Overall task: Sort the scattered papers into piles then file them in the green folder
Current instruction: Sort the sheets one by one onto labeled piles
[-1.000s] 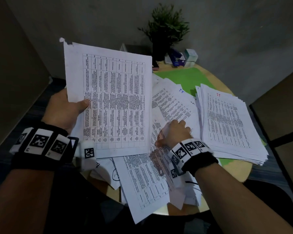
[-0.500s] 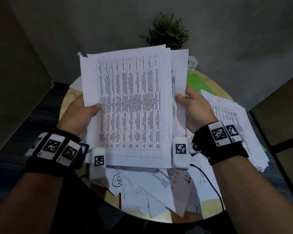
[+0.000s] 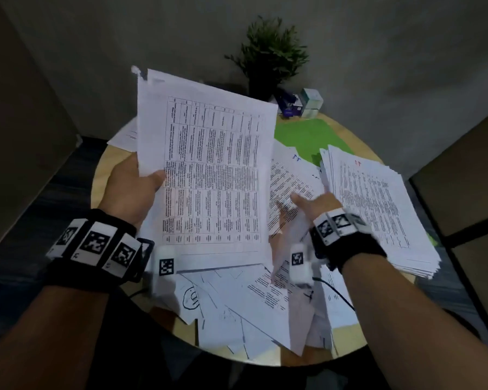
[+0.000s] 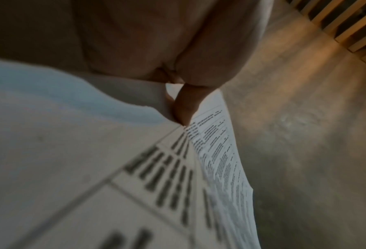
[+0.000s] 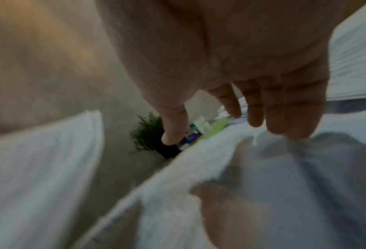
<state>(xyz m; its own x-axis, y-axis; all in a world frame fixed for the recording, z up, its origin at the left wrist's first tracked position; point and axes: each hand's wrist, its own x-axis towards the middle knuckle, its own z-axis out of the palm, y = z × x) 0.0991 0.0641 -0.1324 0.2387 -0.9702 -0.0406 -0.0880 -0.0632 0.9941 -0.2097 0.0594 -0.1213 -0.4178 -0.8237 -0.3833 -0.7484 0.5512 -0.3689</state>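
the left hand (image 3: 130,190) is grasping a sheaf of table-printed sheets (image 3: 209,170) by its left edge, thumb lying across the front, and holding it upright above the counter (image 3: 102,175) with its long axis running from 6 to 12 o'clock. the right hand (image 3: 310,205) is released, fingers spread and straight, hovering low over the loose papers (image 3: 290,178) at about 3 o'clock from the held sheaf. whether its fingertips are touching the paper cannot be told; the right wrist view is too blurred.

the right hand is plainly the nearer one to the unsorted sheets, which are lying fanned and overlapping from the middle of the counter round to its 6 o'clock rim. a tall, slightly skewed sorted pile (image 3: 378,209) is sitting at 3 o'clock, just beside the right hand. the green folder (image 3: 307,133) is lying flat at 1 o'clock, partly covered by papers, beyond both hands.

the next pick is probably falling to the right hand, with a short reach forward and down.
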